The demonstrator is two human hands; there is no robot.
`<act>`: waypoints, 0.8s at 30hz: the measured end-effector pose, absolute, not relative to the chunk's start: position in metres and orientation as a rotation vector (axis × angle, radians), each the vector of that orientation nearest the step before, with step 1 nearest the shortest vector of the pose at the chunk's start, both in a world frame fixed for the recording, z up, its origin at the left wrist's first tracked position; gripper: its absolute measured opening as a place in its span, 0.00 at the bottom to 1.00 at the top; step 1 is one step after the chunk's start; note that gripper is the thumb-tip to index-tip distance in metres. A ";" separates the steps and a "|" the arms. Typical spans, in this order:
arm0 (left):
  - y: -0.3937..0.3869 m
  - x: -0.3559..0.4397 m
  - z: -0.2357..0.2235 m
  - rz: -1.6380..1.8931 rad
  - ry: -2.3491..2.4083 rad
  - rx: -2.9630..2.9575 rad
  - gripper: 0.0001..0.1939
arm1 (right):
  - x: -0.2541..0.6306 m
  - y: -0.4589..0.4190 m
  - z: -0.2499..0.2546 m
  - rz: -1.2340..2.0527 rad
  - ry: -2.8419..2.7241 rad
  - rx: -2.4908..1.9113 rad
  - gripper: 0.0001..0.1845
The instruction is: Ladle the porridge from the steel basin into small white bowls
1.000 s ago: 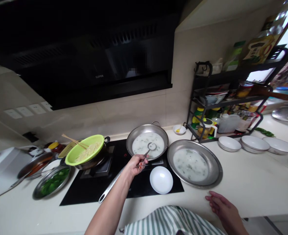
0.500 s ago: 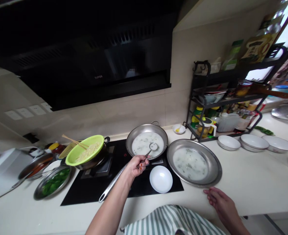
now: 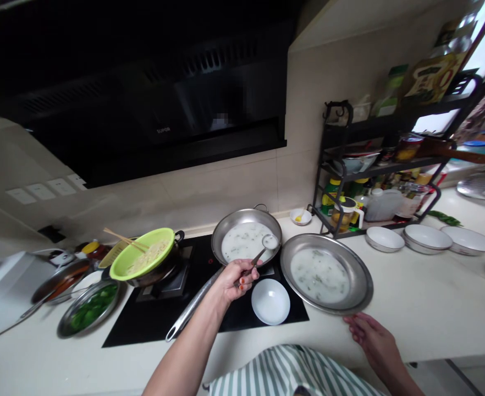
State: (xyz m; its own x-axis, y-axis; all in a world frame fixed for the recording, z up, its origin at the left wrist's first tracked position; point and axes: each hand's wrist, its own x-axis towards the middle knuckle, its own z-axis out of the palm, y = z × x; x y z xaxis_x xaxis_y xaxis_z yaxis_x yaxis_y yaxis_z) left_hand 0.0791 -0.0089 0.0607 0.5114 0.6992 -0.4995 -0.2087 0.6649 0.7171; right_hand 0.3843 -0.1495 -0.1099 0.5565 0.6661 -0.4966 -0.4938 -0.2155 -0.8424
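Ladle (image 3: pixel 270 242): one, pinched by left fingers (image 3: pixel 247 279) | steel pan (image 3: pixel 219 235): one | steel dish (image 3: pixel 362 283): one | right fingers (image 3: pixel 361 325): grip unclear

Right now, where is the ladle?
Near the head view's centre, the left hand holds the ladle, its cup over the right side of the handled pan.

Our left hand (image 3: pixel 239 279) has shifted to the right, carrying the ladle (image 3: pixel 269 242) from near the middle of the frying pan (image 3: pixel 219 234) over to its right side, close to the rim. Our right hand (image 3: pixel 370 334), a little apart from the wide steel dish (image 3: pixel 365 294) a second ago, has come up to its near edge.
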 end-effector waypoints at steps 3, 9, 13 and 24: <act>-0.014 0.089 0.061 0.523 0.857 0.662 0.13 | 0.383 -0.149 -0.109 1.078 -0.119 -1.418 0.18; -0.025 0.124 0.042 0.361 0.906 0.777 0.11 | 0.381 -0.149 -0.106 1.096 -0.065 -1.410 0.20; -0.032 0.149 0.014 0.241 1.051 0.998 0.09 | 0.379 -0.151 -0.106 1.099 -0.096 -1.413 0.19; -0.049 0.151 -0.020 0.175 1.207 2.099 0.19 | 0.381 -0.155 -0.107 1.111 -0.085 -1.402 0.20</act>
